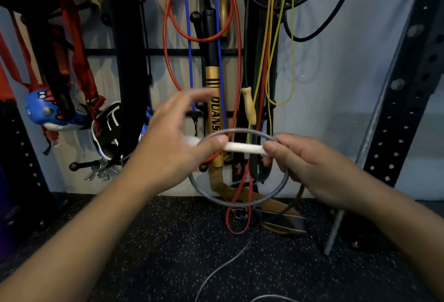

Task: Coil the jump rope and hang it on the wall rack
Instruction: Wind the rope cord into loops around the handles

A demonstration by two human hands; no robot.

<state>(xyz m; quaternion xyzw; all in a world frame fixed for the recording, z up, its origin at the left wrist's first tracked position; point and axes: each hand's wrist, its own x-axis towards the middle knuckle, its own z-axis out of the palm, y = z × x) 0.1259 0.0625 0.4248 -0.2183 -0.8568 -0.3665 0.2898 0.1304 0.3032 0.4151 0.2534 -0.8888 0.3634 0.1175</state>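
Note:
A grey jump rope forms one round loop in front of me, and its tail runs down onto the floor. The rope's white handle lies level across the loop. My left hand holds the handle's left part between thumb and palm, its other fingers raised and blurred. My right hand pinches the handle's right end together with the loop. The wall rack is straight ahead, hung with ropes and bands.
On the rack hang a red rope, a blue cord, yellow cords, black cables and a gold bat. Gloves hang at the left. A black perforated upright stands right. A leather belt lies on the speckled floor.

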